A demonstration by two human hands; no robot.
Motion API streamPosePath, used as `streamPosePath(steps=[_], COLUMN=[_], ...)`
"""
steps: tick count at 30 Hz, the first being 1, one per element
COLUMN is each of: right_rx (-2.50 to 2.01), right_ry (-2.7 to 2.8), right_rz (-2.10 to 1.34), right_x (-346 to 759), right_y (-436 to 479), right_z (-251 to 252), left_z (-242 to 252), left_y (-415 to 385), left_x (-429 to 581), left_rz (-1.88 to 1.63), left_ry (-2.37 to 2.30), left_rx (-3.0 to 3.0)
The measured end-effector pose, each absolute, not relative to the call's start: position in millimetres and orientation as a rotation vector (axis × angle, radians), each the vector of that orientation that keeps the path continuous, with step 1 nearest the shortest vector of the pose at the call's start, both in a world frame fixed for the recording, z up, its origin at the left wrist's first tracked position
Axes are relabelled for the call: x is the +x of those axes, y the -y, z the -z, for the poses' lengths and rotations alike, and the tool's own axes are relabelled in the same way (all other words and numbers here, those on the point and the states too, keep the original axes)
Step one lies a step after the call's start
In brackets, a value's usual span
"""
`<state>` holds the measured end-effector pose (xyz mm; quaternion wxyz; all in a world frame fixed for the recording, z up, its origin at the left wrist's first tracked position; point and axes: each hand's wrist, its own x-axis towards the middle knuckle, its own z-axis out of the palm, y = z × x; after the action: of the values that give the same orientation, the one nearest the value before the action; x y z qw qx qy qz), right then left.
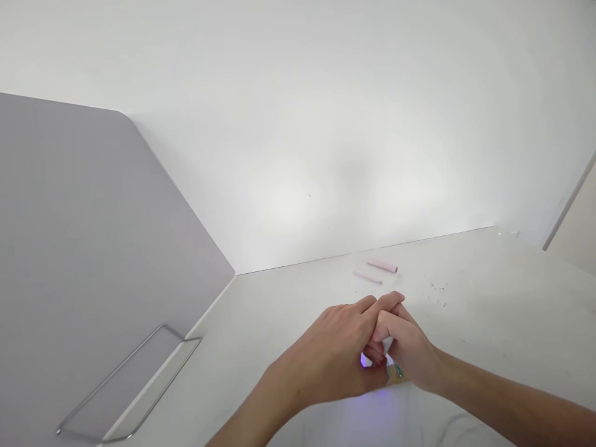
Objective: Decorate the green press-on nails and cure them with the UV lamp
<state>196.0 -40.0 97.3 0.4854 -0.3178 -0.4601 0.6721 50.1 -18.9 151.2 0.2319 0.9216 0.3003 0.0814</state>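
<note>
My left hand point(338, 347) and my right hand point(412, 351) meet over the white table, their curled fingers touching and overlapping. Both are closed around something small that the fingers mostly hide. Below them a tan edge with a shiny teal part point(398, 370) shows between the left thumb and the right palm. A purple-blue glow point(364, 360) comes through beside the left fingers, and its reflection falls on the table. Beyond the hands lie a pale pink tube point(382, 266) with an open dark end and a thin pink stick with a metallic tip point(369, 277).
Small dark crumbs point(438, 290) are scattered on the table point(503, 335) right of the pink pieces. A grey partition point(102, 236) rises on the left, with a bent metal wire frame point(161, 385) at its foot. A white wall point(298, 124) closes the back.
</note>
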Motion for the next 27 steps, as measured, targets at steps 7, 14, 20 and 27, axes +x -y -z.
streamPosePath(steps=[7,14,20,27], right_rx=[-0.8,-0.821,-0.807,-0.829], right_ry=[1.153,1.376,1.464,1.475], right_rz=[-1.672,-1.818,-1.841,-1.887], right_x=[196.2,198.8,200.4,200.7], right_y=[41.0,44.3,43.9,42.6], right_z=[-104.7,-108.3,-107.2,-107.3], left_z=[-155.7,-137.9,-131.5,-131.3], left_y=[20.1,16.7,17.9,19.1], left_x=[52.8,49.3,51.0,50.9], left_rz=[-0.245,-0.385,-0.473,-0.459], left_ry=[-0.847,-0.752,-0.697,-0.666], left_rx=[2.529,2.639,2.744,2.742])
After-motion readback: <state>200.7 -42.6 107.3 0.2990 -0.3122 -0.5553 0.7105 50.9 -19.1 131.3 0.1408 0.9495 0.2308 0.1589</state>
